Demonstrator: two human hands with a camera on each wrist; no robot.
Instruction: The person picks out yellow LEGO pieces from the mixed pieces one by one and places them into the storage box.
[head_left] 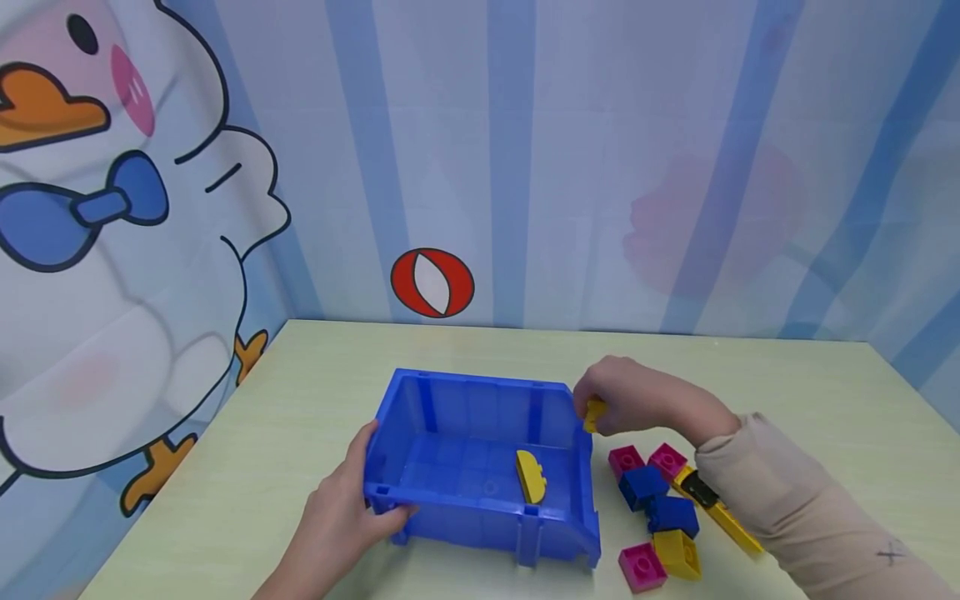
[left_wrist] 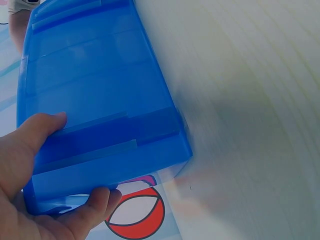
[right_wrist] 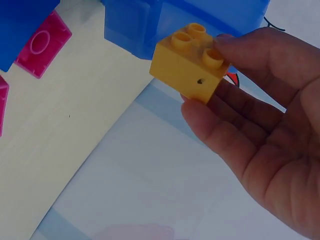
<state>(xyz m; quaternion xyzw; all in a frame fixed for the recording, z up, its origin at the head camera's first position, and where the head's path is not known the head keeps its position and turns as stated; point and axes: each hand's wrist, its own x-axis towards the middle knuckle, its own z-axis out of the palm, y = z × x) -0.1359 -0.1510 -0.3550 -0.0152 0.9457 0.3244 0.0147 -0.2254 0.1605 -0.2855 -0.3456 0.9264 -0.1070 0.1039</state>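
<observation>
Head view: the left hand [head_left: 341, 512] grips the blue bin [head_left: 480, 525] at its near left corner, thumb against the near wall, while the right hand [head_left: 630, 396] pinches a yellow brick [head_left: 594, 414] by the bin's right end, toward its far corner; whether brick and rim touch, I cannot tell. Inside, a rounded yellow piece [head_left: 530, 477] lies toward the right end, and broad floor runs from it to the left wall. Pink bricks [head_left: 642, 568], blue bricks [head_left: 672, 515], another yellow brick [head_left: 677, 555] and a long yellow-and-black piece [head_left: 731, 525] crowd the worktop [head_left: 247, 467] just right of the bin, partly under the right sleeve [head_left: 810, 508]. Open worktop stretches behind the bin to the far edge and leftward to the left edge.
</observation>
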